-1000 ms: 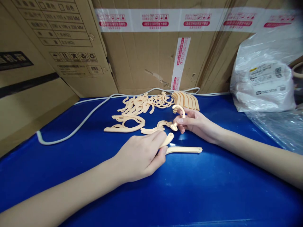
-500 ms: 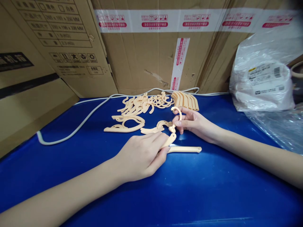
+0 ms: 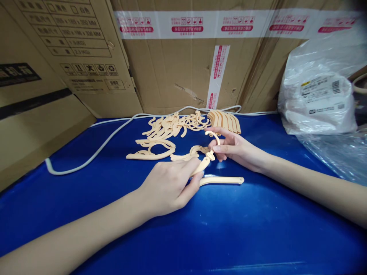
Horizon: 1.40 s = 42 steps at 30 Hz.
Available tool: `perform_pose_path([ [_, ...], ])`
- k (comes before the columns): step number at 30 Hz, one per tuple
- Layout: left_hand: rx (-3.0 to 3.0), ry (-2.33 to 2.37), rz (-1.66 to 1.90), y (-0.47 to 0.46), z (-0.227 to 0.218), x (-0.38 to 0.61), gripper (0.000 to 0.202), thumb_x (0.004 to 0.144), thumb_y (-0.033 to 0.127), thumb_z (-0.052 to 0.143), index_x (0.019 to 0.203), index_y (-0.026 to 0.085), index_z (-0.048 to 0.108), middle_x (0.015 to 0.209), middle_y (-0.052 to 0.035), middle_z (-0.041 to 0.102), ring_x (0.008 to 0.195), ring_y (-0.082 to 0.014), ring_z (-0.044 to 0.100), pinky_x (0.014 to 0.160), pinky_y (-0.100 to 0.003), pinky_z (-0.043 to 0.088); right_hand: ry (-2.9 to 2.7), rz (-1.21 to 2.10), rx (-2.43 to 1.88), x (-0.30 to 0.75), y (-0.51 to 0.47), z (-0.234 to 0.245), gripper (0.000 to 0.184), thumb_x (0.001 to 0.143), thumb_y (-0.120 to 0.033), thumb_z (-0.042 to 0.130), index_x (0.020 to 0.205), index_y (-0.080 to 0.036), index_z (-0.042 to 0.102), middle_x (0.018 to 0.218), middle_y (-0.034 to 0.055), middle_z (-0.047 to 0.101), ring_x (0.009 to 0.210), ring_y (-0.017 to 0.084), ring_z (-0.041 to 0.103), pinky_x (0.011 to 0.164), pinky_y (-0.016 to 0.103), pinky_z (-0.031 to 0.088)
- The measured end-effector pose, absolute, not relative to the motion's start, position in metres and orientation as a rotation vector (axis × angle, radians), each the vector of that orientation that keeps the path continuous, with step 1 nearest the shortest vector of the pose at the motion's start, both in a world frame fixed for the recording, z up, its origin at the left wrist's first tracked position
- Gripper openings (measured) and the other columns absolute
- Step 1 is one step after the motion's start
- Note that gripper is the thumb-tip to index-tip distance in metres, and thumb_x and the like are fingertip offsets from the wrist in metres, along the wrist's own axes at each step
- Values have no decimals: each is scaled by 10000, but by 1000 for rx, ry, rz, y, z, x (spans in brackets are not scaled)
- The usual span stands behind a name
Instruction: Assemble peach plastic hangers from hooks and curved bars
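My left hand is closed around a cream plastic hanger arm, whose tip sticks out past the fingers. My right hand pinches a cream plastic hook, and the hook's lower end meets the tip of the arm. A second straight arm lies flat on the blue table just under both hands. Behind them lie a loose heap of cream hooks and arms and a neat row of stacked arms.
Cardboard boxes wall off the back and left of the table. A white cable curves along the back edge. A clear plastic bag with a label sits at the right rear.
The hook in my right hand has come down to the tip of the arm in my left hand, which has tilted up a little. The pieces on the table lie as before.
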<state>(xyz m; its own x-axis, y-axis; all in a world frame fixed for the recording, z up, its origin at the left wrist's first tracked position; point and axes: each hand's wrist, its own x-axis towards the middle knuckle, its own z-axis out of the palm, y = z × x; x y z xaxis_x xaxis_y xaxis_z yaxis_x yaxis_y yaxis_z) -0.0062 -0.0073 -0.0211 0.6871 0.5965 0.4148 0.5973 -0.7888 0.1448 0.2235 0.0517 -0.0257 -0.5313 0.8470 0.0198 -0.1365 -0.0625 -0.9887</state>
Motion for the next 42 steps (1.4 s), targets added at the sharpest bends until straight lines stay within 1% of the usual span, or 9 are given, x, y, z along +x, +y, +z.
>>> perform_pose_path([
  [3, -2871, -1034, -714, -8, -20, -6, 333, 1006, 307, 276, 1102, 153, 555, 910, -56, 713, 842, -181, 684, 678, -268, 498, -1504, 1700, -760, 225, 53, -27, 601, 775, -217, 749, 1313, -247, 482, 813, -49, 648, 565, 45, 533, 518, 174, 405],
  [8, -2852, -1052, -721, -8, -21, -6, 348, 1012, 314, 262, 1119, 147, 547, 873, -59, 709, 880, -191, 687, 736, -281, 530, -1519, 1726, -721, 226, 53, -27, 614, 791, -203, 736, 1341, -248, 468, 772, -56, 648, 539, 37, 507, 520, 168, 410],
  [13, -2865, -981, -692, -6, -22, -7, 335, 1015, 289, 266, 1161, 143, 529, 935, -72, 704, 906, -192, 683, 775, -293, 536, -1520, 1736, -719, 226, 53, -27, 618, 791, -206, 739, 1344, -247, 466, 772, -58, 645, 544, 37, 508, 524, 169, 415],
  [17, -2858, -962, -674, -6, -24, -7, 337, 1025, 296, 256, 1147, 139, 528, 882, -61, 702, 858, -187, 692, 743, -281, 540, -1548, 1712, -725, 226, 53, -28, 618, 795, -228, 739, 1349, -245, 467, 770, -59, 628, 559, 46, 517, 524, 177, 415],
  [21, -2815, -898, -679, -6, -24, -6, 331, 1028, 294, 257, 1068, 135, 545, 947, -87, 715, 822, -197, 699, 668, -289, 545, -1613, 1698, -722, 226, 53, -29, 621, 808, -258, 729, 1361, -237, 449, 766, -49, 621, 582, 60, 530, 534, 186, 418],
  [24, -2788, -874, -683, -6, -23, -5, 305, 1024, 292, 280, 1041, 142, 545, 953, -84, 719, 813, -211, 703, 635, -308, 551, -1641, 1700, -717, 226, 52, -29, 618, 808, -259, 727, 1355, -230, 440, 779, -38, 626, 618, 73, 550, 542, 188, 426],
  [29, -2800, -862, -686, -6, -23, -5, 282, 1026, 292, 276, 1076, 155, 517, 939, -64, 721, 793, -210, 709, 614, -314, 550, -1640, 1708, -740, 224, 51, -27, 621, 791, -226, 735, 1335, -197, 437, 777, -36, 631, 602, 63, 542, 541, 177, 437],
  [35, -2884, -879, -605, -7, -26, -7, 288, 1032, 296, 238, 1149, 170, 469, 869, -28, 727, 708, -187, 708, 556, -272, 498, -1663, 1772, -648, 225, 52, -26, 562, 809, -164, 708, 1313, -218, 464, 796, -40, 620, 651, 61, 549, 575, 172, 459],
  [42, -2920, -919, -530, -9, -24, -7, 306, 1034, 308, 215, 1139, 175, 470, 847, -20, 726, 680, -190, 701, 530, -267, 456, -1705, 1759, -653, 226, 51, -24, 543, 825, -144, 689, 1312, -219, 460, 792, -48, 588, 643, 60, 537, 600, 191, 465],
])
